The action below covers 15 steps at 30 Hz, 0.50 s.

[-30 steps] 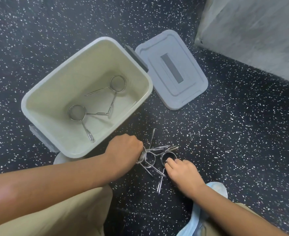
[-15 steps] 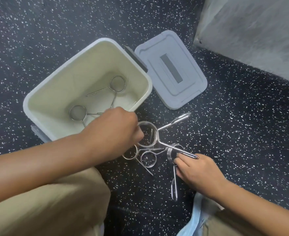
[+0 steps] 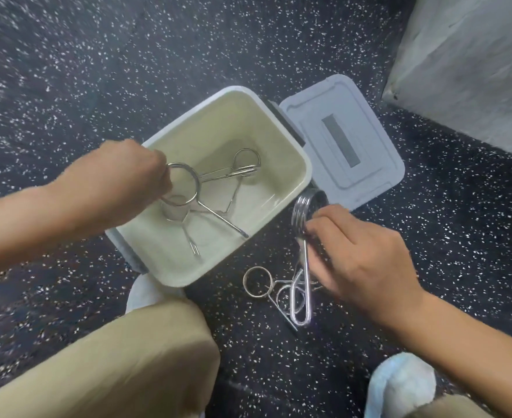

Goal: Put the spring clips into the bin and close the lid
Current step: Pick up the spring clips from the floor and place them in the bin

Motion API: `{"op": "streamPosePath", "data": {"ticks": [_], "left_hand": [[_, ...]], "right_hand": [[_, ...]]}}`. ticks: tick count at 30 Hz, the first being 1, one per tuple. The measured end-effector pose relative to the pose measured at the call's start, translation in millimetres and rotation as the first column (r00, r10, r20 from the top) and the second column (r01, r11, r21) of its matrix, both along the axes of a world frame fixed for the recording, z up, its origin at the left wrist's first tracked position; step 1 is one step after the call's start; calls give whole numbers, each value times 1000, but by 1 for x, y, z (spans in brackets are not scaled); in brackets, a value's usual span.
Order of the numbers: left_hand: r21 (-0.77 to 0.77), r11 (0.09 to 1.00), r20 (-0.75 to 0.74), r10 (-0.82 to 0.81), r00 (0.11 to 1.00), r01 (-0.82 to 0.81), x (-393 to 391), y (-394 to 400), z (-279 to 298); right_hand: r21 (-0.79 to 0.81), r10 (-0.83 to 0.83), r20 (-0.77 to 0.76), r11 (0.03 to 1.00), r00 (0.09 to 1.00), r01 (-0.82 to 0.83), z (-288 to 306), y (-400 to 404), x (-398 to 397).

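A pale open bin (image 3: 290,158) stands on the speckled floor with two spring clips (image 3: 242,167) lying inside. Its grey lid (image 3: 342,140) lies flat just right of it. My left hand (image 3: 128,182) is over the bin's left side, shut on a metal spring clip (image 3: 188,191) whose legs reach down into the bin. To the right of the bin, my right hand (image 3: 360,254) grips another spring clip (image 3: 303,236) by its coil, lifted off the floor with its handle hanging down. More clips (image 3: 257,282) lie on the floor below the bin.
A grey concrete block or wall base (image 3: 471,64) rises at the upper right. My knees in tan trousers (image 3: 122,363) and pale shoes (image 3: 399,384) sit at the bottom of the view. Dark speckled floor (image 3: 128,55) surrounds everything.
My left hand lifted a clip from the floor pile and carried it over the bin. The right hand picked up another clip and raised it beside the bin. The camera shifted.
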State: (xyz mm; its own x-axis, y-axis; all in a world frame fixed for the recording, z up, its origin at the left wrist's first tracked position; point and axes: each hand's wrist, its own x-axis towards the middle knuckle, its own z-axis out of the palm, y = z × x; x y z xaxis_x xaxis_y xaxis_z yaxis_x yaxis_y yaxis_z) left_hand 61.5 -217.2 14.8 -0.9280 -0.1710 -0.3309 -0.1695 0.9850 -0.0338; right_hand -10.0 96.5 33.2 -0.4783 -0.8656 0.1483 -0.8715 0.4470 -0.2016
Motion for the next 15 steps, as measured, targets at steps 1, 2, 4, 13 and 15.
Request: {"op": "streamPosePath", "data": {"ticks": [1,2,4,13,15], "left_hand": [[-43,999,27,-2,1000,4,0,-4,-3],[-74,997,64,2,998,3,0,-7,-6],[-111,994,168,18,986,1,-1,-8,-13],[-139,971,385,-129,914,195,-10,6,-43],[-160,968,400,-118,909,196,-11,9,-50]], "right_hand": [[2,-4,4,1000,1000,4,3,-9,-2],[7,-7,11,1000,1000,7,5,-18,-3],[26,-21,39,999,999,20,8,-38,-7],[215,-141,52,968,989,127,-17,-130,-34],[261,-150,63,957,987,129,-30,-144,-42]]}}
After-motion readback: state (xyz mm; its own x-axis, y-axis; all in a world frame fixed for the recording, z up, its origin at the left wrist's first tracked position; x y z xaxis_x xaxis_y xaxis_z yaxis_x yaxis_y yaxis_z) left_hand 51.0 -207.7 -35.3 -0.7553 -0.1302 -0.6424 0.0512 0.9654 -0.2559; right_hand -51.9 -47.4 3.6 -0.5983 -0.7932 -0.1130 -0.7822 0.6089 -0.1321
